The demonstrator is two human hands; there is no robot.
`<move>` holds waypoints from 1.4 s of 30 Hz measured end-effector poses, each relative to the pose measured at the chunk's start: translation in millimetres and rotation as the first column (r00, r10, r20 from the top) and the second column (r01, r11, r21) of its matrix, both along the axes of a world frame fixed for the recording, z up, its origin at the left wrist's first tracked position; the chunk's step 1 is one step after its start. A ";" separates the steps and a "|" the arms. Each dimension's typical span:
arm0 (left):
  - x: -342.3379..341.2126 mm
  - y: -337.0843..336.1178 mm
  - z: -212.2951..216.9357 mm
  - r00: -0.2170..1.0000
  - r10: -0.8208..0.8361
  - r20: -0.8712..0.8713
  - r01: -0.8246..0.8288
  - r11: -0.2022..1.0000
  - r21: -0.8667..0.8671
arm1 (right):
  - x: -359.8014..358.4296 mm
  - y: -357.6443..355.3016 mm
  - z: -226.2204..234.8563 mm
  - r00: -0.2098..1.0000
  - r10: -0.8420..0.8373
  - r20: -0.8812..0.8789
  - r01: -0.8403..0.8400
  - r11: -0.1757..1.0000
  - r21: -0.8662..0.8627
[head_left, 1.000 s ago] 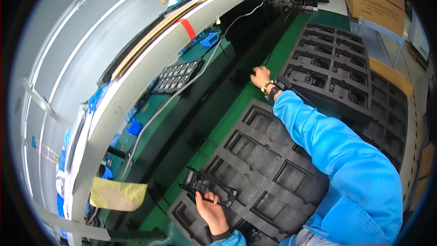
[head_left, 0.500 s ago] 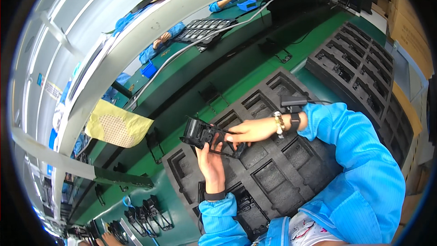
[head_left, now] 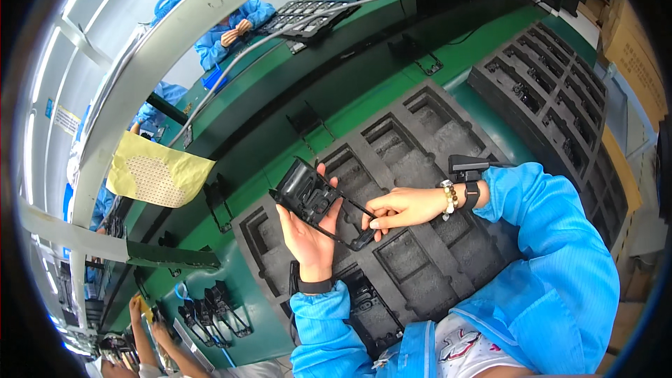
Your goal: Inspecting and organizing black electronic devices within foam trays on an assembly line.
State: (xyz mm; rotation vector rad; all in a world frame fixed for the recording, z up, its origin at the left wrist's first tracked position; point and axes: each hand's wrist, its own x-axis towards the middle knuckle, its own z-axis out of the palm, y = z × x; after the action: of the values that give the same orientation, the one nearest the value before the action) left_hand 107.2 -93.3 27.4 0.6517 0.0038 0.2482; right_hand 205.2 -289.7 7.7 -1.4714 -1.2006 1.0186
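A black plastic frame part [head_left: 305,194], with a boxy body and two thin arms joined by a crossbar, is held tilted above a dark foam tray [head_left: 439,255]. My left hand [head_left: 312,234] cradles the body from below, its fingers curled up round the far side. At the crossbar end, my right hand [head_left: 399,211] pinches the frame with thumb and fingers. Most of the tray's moulded pockets under my hands hold nothing. Beside my left sleeve, one pocket contains a similar black part [head_left: 371,304].
Stacked foam trays [head_left: 542,87] filled with black parts stand at the far right. Several black frames [head_left: 215,311] lie on the green bench at left. A yellow sheet [head_left: 157,170] hangs from a pale metal beam [head_left: 164,49]. Other people in blue sleeves [head_left: 241,21] work across the bench.
The black frame has turned in my hands, and its body rises higher. My left hand opens more beneath it. My right hand has shifted slightly right, still at the crossbar end.
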 end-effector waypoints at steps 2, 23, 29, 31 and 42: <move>-1.1 0.7 -1.5 0.999 -0.050 0.014 0.050 0.999 -0.018 | -1.3 0.8 -1.3 1.000 0.004 -0.016 -0.003 1.000 0.022; -158.6 -37.5 35.4 0.845 0.532 -0.061 0.452 -0.648 0.613 | 12.5 9.9 -26.4 0.923 -0.276 -0.267 0.324 0.934 0.153; -195.1 -84.2 -5.4 0.841 0.532 -0.101 0.513 -0.722 0.464 | 13.5 11.6 -31.1 0.913 -0.278 -0.299 0.337 0.926 0.171; -188.9 -87.2 -8.6 0.819 0.566 -0.090 0.559 -0.754 0.345 | 14.8 12.2 -30.9 0.910 -0.284 -0.302 0.346 0.922 0.173; -159.6 -45.7 35.2 0.857 0.452 -0.246 0.510 -0.687 0.517 | 10.3 10.1 -28.2 0.917 -0.293 -0.271 0.348 0.919 0.185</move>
State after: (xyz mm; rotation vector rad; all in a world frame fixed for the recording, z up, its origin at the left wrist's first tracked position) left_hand -52.4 -139.0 62.6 3.1236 0.3788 -0.2919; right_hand 215.5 -279.6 -20.5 -1.2710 -0.8361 0.7751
